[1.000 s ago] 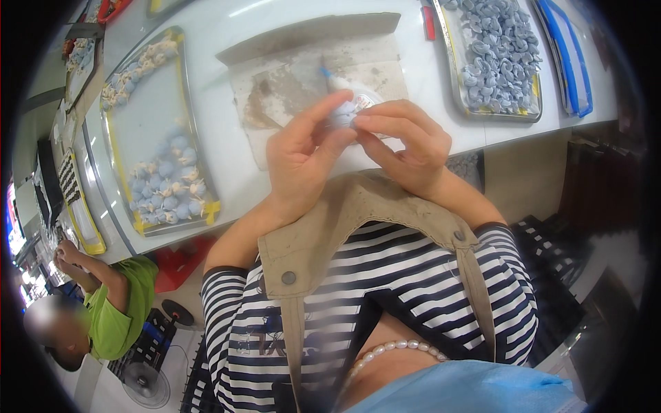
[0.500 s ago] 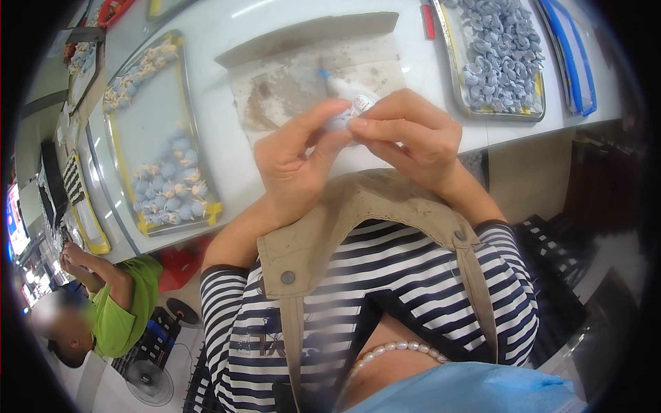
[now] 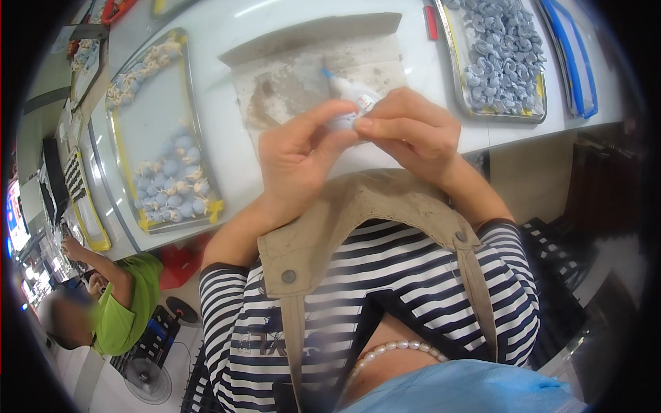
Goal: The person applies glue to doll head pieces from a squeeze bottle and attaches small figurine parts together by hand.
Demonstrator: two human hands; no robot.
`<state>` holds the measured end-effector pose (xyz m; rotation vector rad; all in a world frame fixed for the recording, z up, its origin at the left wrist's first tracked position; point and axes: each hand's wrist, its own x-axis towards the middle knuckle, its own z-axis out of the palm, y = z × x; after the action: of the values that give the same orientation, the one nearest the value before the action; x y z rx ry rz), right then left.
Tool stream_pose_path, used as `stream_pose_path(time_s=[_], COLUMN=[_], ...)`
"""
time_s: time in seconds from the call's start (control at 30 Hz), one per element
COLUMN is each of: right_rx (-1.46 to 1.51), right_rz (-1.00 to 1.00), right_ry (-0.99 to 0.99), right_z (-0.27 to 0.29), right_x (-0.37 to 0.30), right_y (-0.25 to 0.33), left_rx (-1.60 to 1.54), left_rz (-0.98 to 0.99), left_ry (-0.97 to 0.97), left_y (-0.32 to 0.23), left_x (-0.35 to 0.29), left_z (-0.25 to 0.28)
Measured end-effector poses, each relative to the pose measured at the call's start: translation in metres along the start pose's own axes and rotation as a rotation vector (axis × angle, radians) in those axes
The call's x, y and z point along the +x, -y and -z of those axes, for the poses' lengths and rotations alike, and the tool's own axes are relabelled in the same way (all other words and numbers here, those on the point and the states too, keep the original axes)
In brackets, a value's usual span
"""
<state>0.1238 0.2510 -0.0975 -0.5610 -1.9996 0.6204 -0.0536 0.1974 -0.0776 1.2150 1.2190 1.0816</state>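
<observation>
Close in front of my chest, both hands meet around a small pale blue-grey piece (image 3: 340, 123), mostly covered by fingers. Thumb and index finger of my left hand (image 3: 299, 155) pinch it from the left. My right hand (image 3: 416, 131) has its fingertips pressed together at the piece's right side; whether they hold a separate small part is hidden. Just beyond the fingers, a white squeeze bottle (image 3: 352, 89) with a blue tip lies on a stained cardboard sheet (image 3: 275, 79), its lower end partly covered by my hands.
On the left stands a tray (image 3: 148, 122) with round blue-grey pieces bearing cream parts. Many curled blue-grey pieces (image 3: 499, 58) fill a tray at right, beside a blue-edged tray (image 3: 575, 62). A red object (image 3: 430, 24) lies between. A person in green (image 3: 131, 299) works at far left.
My hands stay pinched on the piece, with only slight finger movement. The view has shifted a little. At far left, the other person's hands have moved apart.
</observation>
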Motion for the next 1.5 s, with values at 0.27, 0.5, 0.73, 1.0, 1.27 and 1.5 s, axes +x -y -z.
stream_pose_path(time_s=[0.27, 0.5, 0.73, 1.0, 1.27, 1.5], right_rx=[0.486, 0.841, 0.851, 0.855, 0.606, 0.726], right_rz=[-0.354, -0.518, -0.567, -0.669, -0.332, -0.249], right_ry=[-0.121, 0.142, 0.077, 0.056, 0.136, 0.046], right_z=[-0.004, -0.006, -0.01, -0.007, 0.0, 0.003], right_x=[0.0, 0.005, 0.001, -0.003, 0.018, 0.043], right_y=[0.0, 0.013, 0.027, 0.03, 0.013, 0.024], left_rx=[-0.245, -0.109, -0.151, -0.257, -0.419, -0.637], left_rz=[-0.087, -0.177, -0.254, -0.226, -0.191, -0.197], left_ry=[0.078, 0.118, 0.158, 0.091, 0.135, 0.132], left_y=[-0.001, -0.001, -0.001, 0.004, 0.0, -0.034], left_x=[0.001, -0.005, -0.01, -0.013, 0.005, 0.014], left_z=[-0.005, 0.002, 0.002, -0.008, -0.005, -0.007])
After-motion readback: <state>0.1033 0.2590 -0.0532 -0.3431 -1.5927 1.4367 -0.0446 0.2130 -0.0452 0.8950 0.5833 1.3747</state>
